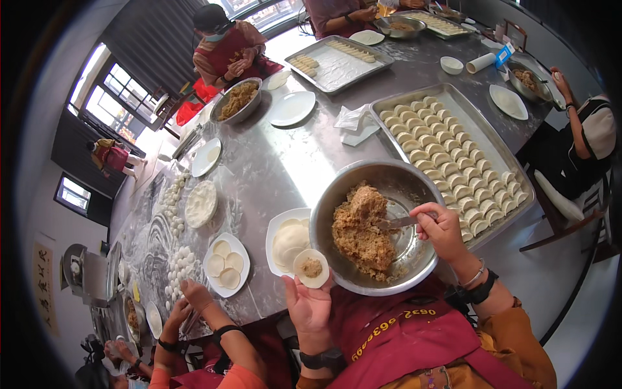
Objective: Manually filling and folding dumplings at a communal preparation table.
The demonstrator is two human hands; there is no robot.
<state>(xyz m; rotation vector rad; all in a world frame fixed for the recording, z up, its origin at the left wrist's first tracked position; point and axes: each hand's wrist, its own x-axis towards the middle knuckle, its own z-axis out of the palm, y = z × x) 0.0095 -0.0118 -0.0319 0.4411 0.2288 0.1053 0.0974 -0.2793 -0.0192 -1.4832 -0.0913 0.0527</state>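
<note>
On the upturned fingers of my left hand (311, 304) rests a round dumpling wrapper (303, 278) with a dab of minced filling (311, 267) in its middle. My right hand (441, 232) grips a flat metal spatula (402, 222), its blade reaching into a large steel bowl (419, 187). The blade's tip touches or lies beside the brown mound of filling (362, 238), which fills the bowl's left side. A white plate (276, 224) with stacked wrappers (290, 240) stands against the bowl's left rim, just above my left hand.
Right of the bowl, a metal tray (478, 114) holds rows of folded dumplings (449, 163). At my left, a co-worker's hands (192, 299) are over dough pieces (181, 267), near a plate of wrappers (227, 265). Crumpled tissue (357, 125) lies beyond the bowl. Other people work around the steel table (252, 175).
</note>
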